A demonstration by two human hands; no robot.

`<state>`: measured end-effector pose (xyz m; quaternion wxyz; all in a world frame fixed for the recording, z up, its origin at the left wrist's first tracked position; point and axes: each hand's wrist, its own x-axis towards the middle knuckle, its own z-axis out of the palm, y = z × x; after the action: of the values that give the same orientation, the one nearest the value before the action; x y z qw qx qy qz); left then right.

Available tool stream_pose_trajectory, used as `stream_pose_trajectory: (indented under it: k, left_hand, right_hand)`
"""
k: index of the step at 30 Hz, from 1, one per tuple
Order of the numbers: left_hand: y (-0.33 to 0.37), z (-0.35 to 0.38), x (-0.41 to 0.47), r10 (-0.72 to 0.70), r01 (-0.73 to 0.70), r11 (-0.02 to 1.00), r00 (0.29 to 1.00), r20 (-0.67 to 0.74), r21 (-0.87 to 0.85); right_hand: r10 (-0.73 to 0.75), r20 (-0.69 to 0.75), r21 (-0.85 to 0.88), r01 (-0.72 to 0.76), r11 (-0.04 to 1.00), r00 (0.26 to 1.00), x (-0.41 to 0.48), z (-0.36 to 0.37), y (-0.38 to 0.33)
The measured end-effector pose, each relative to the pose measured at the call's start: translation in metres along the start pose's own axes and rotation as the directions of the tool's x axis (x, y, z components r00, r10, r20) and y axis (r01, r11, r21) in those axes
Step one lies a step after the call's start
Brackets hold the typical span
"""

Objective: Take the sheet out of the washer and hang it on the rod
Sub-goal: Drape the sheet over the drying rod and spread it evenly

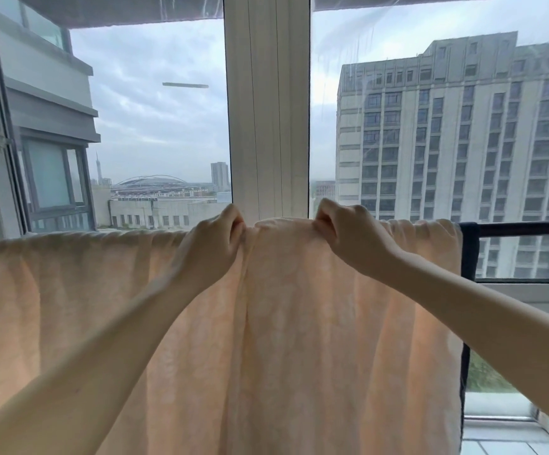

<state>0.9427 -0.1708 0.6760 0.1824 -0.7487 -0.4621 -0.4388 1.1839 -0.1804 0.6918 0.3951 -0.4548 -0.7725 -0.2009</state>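
A pale peach sheet [299, 323] hangs draped over a horizontal rod and fills the lower half of the view. The rod itself is hidden under the fabric's top fold; a bare dark stretch of the rod [525, 228] shows at the right. My left hand [215, 239] pinches the sheet's top edge just left of the centre. My right hand [345, 233] grips the same top edge a little to the right, fingers curled into the cloth. A small raised hump of fabric lies between the two hands.
Directly behind the rod stands a large window with a white centre post [266, 110]. A dark item [469, 251] hangs beside the sheet's right edge. A white sill [509, 418] runs along the lower right. Tall buildings show outside.
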Motion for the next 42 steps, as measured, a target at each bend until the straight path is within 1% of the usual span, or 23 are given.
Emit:
stream_pose_trajectory:
  k: [5,10,14,17,19,21,23,26,29,32,34,37,40,42]
  left_hand:
    - [0.000,0.006,0.003,0.032,-0.031,0.998,0.999,0.008,-0.048]
    - [-0.002,0.003,0.000,0.019,-0.019,1.000,1.000,-0.012,-0.001]
    - [-0.004,0.000,0.000,0.019,-0.019,1.000,1.000,-0.012,-0.016]
    - [-0.002,0.001,0.006,0.011,-0.009,0.999,0.999,0.053,-0.039]
    - [-0.002,0.000,0.010,0.056,-0.048,0.997,0.989,0.135,-0.058]
    - [0.000,0.001,0.011,0.127,-0.121,0.992,0.974,0.189,-0.042]
    - [0.001,0.006,0.010,0.186,-0.182,0.983,0.968,0.166,-0.041]
    - [-0.002,0.016,0.007,0.212,-0.207,0.976,0.976,0.056,-0.073]
    - [-0.008,0.017,0.005,0.130,-0.128,0.983,0.991,0.011,-0.133]
    - [-0.004,0.012,0.006,0.027,-0.026,0.984,1.000,0.004,-0.178]
    - [0.004,0.011,0.008,-0.026,0.026,0.986,1.000,0.006,-0.168]
    - [0.014,0.014,0.010,-0.117,0.116,0.983,0.993,-0.001,-0.145]
    - [0.019,0.019,0.009,-0.227,0.219,0.965,0.973,-0.037,-0.141]
    - [0.024,0.020,0.010,-0.268,0.261,0.956,0.962,-0.042,-0.133]
  right_hand:
    - [0.120,-0.052,-0.041,-0.122,0.992,0.991,-0.002,-0.010,0.024]
    - [0.202,-0.067,-0.099,-0.208,0.973,0.977,-0.005,-0.024,0.045]
    - [0.292,-0.032,-0.169,-0.293,0.941,0.956,-0.007,-0.034,0.056]
    - [0.317,0.040,-0.208,-0.303,0.930,0.947,-0.003,-0.036,0.046]
    - [0.259,0.099,-0.158,-0.242,0.957,0.961,-0.001,-0.033,0.025]
    - [0.143,0.133,-0.068,-0.135,0.989,0.981,0.000,-0.025,-0.003]
    - [0.047,0.144,-0.052,-0.040,0.998,0.988,0.000,-0.012,-0.027]
    - [0.042,0.116,-0.092,-0.031,0.995,0.992,-0.002,0.007,-0.038]
    - [-0.017,0.063,-0.168,0.027,0.985,0.998,-0.007,0.015,-0.024]
    - [-0.002,0.040,-0.180,0.009,0.984,0.999,-0.007,0.010,-0.007]
    - [-0.004,0.042,-0.185,0.012,0.983,0.999,-0.008,0.003,0.002]
    - [-0.011,0.060,-0.236,0.025,0.971,0.998,-0.014,-0.009,0.020]
    - [0.013,0.057,-0.265,0.003,0.964,0.998,-0.025,-0.028,0.051]
    - [0.024,0.059,-0.277,-0.007,0.961,0.998,-0.033,-0.043,0.074]
